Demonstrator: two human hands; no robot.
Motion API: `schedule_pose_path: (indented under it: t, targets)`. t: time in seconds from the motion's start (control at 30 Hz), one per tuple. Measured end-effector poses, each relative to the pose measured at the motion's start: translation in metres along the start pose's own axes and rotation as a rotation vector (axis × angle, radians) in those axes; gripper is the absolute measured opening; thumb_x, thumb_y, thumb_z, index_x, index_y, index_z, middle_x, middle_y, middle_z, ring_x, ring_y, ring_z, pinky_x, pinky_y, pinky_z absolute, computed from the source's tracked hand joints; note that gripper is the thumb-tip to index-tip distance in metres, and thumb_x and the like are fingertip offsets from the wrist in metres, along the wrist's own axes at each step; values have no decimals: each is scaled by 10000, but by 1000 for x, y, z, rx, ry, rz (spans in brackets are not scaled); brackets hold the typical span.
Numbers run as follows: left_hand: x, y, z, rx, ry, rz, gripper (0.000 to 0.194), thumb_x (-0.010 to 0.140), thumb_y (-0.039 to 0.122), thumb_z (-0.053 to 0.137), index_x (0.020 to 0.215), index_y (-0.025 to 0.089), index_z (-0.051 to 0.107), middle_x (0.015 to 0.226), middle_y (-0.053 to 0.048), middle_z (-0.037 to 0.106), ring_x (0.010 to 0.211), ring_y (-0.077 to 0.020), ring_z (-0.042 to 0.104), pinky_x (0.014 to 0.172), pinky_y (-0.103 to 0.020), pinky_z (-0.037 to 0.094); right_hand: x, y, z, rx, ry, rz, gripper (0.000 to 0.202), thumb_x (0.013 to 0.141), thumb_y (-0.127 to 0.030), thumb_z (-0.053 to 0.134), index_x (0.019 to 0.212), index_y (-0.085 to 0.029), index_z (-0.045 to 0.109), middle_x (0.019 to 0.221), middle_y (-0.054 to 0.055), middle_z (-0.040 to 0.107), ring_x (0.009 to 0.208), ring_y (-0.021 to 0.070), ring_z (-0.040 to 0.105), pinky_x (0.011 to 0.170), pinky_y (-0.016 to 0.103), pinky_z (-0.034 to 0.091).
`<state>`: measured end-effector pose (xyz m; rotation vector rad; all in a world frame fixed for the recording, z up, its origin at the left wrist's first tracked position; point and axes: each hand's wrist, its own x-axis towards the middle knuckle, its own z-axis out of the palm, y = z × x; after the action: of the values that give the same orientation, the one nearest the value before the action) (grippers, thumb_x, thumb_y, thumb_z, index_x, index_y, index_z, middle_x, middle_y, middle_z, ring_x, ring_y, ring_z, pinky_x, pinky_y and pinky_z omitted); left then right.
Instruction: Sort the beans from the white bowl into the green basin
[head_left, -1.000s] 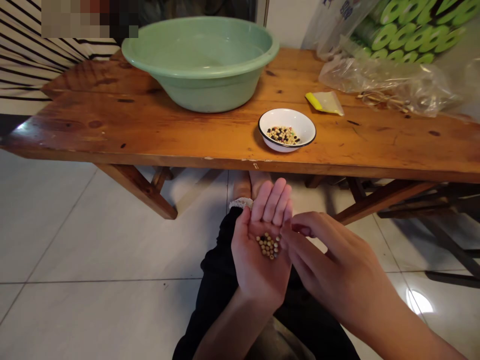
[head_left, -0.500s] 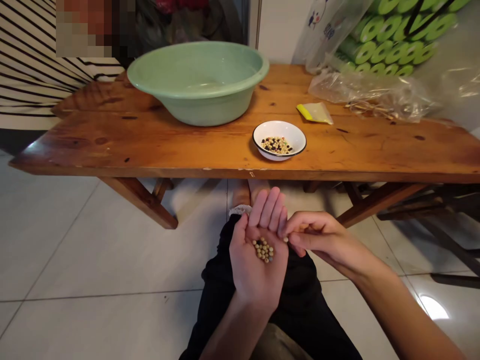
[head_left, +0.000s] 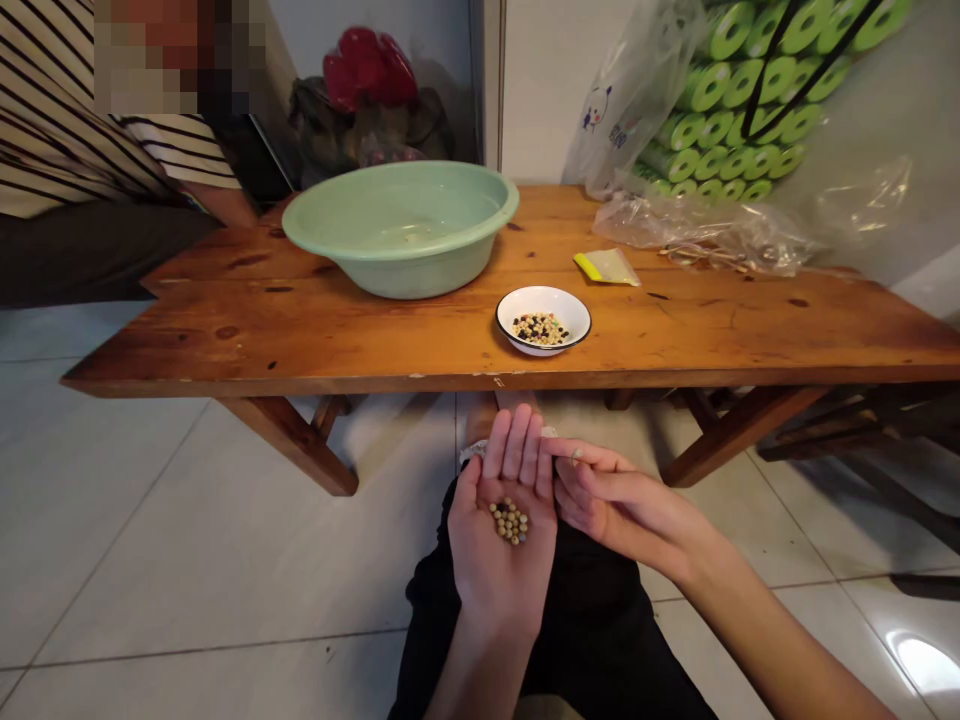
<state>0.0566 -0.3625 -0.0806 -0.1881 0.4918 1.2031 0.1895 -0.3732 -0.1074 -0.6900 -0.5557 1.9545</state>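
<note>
A left hand (head_left: 504,575) lies palm-up, fingers together, cupping small beads (head_left: 509,521) — the right hand (head_left: 626,500) pinches one pale bead (head_left: 576,456) beside it — while a bowl (head_left: 574,328) (on the bench (head_left: 390,350)) holds many more.

stacked green rolls (head_left: 731,95), cut off by the picture's top edge

One basin (head_left: 420,272), one bowl (head_left: 543,349), one packet (head_left: 613,267), one table (head_left: 360,345), many beads (head_left: 510,522)

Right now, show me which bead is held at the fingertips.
The single pale bead between thumb and finger of the right hand, apart from the clustered beads in the left hand.
</note>
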Motion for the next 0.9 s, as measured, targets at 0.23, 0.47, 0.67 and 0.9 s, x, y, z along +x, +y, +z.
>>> schedule_pose_path:
  t: [0.23, 0.47, 0.67, 0.9]
  targets:
    - [1, 2, -1, 5, 27, 14, 427, 961, 235, 274, 1183, 139, 627, 1244, -111, 650, 1183, -163, 580, 967, -281, 487, -1, -5, 13, 24, 108, 76, 348, 709, -168, 759, 1048, -218, 702, 623, -43, 579, 559, 50, 512, 575, 180, 407]
    - [2, 3, -1, -5, 31, 23, 416, 957, 226, 286, 1148, 120, 640, 1232, -124, 655, 1166, -170, 593, 948, -279, 500, -5, -1, 23, 112, 90, 55, 241, 752, -146, 706, 991, -175, 691, 592, -46, 514, 559, 54, 447, 571, 185, 376]
    - [4, 5, -4, 16, 11, 17, 417, 955, 231, 286, 1163, 129, 634, 1245, -119, 648, 1185, -163, 578, 926, -262, 509, -7, 4, 28, 90, 137, 21, 284, 756, -148, 681, 1038, -182, 668, 560, -47, 508, 552, 66, 438, 572, 198, 358]
    - [4, 3, 0, 25, 45, 25, 409, 951, 225, 298, 1181, 117, 618, 1254, -127, 640, 1177, -175, 585, 910, -264, 523, -6, 0, 33, -13, 156, -12, 89, 766, -176, 680, 854, -164, 676, 556, -37, 519, 546, 73, 445, 561, 203, 364]
